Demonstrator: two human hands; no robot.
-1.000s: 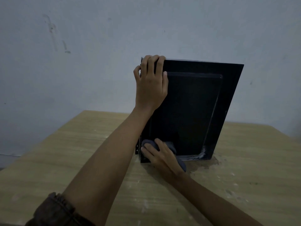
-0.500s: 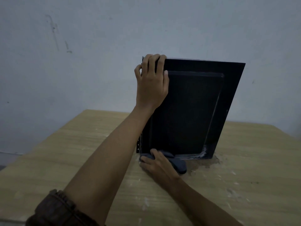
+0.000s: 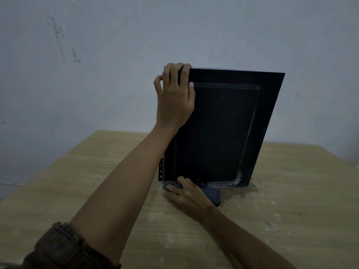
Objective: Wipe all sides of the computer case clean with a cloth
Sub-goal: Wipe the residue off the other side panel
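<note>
Our right hand [image 3: 186, 195] has slid the cloth [image 3: 213, 197] down to the base of the computer case [image 3: 223, 133] on the desk [image 3: 291, 220], fingers spread, pressing it; our left hand [image 3: 174, 98] grips its top corner; this face looks nearly done.

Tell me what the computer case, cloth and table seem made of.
Computer case: dark, probably painted metal, with a smoother inset panel whose edge catches light, maybe glass or plastic. Cloth: soft fabric, bunched. Table: pale matte wood or laminate, grain lines visible.
</note>
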